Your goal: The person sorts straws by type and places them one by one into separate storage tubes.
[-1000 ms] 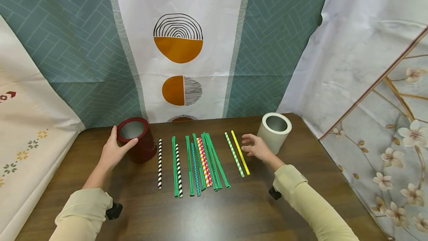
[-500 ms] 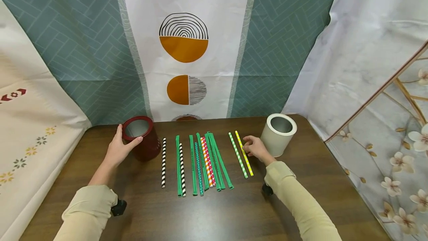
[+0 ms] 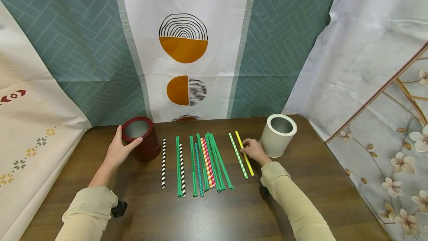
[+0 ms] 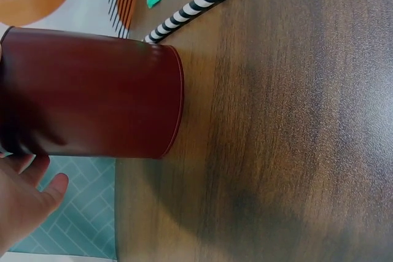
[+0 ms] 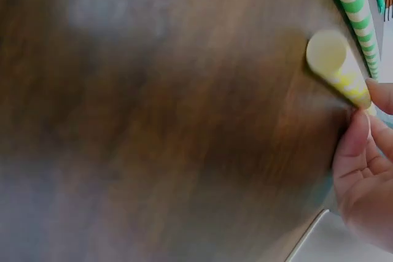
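Note:
My left hand (image 3: 116, 150) is at a dark red round canister (image 3: 147, 146), its thumb and fingers spread round the rim. In the left wrist view, the canister (image 4: 98, 93) fills the left side, with part of the hand (image 4: 24, 204) below it. My right hand (image 3: 255, 150) pinches a yellow patterned paper straw (image 3: 248, 164) that lies on the table. In the right wrist view, thumb and fingertips meet at the side of the straw (image 5: 347, 81). Just left of it lies a green-and-white striped straw (image 3: 238, 155).
A cream canister (image 3: 275, 142) stands right of my right hand. Between the canisters lie several straws: a black-and-white straw (image 3: 164, 164), green-wrapped straws (image 3: 194, 170), a teal dotted straw (image 3: 198, 170), an orange striped straw (image 3: 206, 163) and a pink dotted straw (image 3: 209, 163). A curtain hangs behind the wooden table (image 3: 200, 218).
My right hand has moved left and down onto the yellow straw, and its fingers have closed in on it. The left hand stays at the red canister. The head view has shifted slightly.

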The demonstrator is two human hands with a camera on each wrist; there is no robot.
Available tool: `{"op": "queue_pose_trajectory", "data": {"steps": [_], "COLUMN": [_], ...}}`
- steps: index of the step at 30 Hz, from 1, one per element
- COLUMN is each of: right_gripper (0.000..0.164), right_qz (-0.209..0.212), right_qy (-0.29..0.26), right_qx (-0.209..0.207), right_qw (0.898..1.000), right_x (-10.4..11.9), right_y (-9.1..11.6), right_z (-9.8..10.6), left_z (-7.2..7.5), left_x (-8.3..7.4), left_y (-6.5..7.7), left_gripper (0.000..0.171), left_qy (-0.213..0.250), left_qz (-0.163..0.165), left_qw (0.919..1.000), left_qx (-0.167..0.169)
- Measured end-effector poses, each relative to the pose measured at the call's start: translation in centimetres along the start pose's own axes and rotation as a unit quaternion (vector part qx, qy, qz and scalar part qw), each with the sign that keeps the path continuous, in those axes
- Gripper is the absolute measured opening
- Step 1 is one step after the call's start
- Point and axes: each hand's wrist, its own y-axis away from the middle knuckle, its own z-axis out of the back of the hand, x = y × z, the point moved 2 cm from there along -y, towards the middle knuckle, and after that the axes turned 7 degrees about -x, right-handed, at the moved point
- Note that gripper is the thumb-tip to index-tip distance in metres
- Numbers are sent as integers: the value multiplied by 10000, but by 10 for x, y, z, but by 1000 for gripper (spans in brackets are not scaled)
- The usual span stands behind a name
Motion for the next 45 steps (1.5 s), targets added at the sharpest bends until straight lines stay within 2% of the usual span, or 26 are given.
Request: {"op": "queue_pose_trajectory", "data": {"steps": [5, 9, 13, 17, 20, 31, 39, 45], "right_gripper": [32, 32, 31, 29, 27, 26, 21, 18], "right_qz": [-20, -126, -225, -96, 2, -77, 143, 456], "right_qy": [380, 413, 129, -237, -485, -1463, -1999, -2446], "right_qx": [-11, -50, -82, -119, -96, 306, 651, 596], "right_qw": [9993, 9991, 9996, 9996, 9988, 9887, 9775, 9667], "right_x": [4, 4, 7, 17, 27, 75, 113, 145], "right_y": [-1, -1, -1, -3, -4, -5, -7, -6], "right_z": [-1, -1, 3, 10, 16, 30, 39, 47], "left_z": [-1, -2, -2, -1, -1, -1, -2, -3], "left_x": [1, 2, 3, 3, 3, 1, 2, 1], "left_y": [0, -2, -3, -2, -1, 0, 1, 3], "left_gripper": [98, 99, 99, 98, 98, 98, 97, 97], "left_qy": [21, 69, 143, 161, 166, 237, 337, 440], "left_qz": [-1, -14, -17, -12, -14, -29, -24, 0], "left_qw": [10000, 10000, 9999, 9998, 9998, 9997, 9993, 9989], "left_qx": [-8, -24, -51, -73, -83, -107, -139, -157]}}
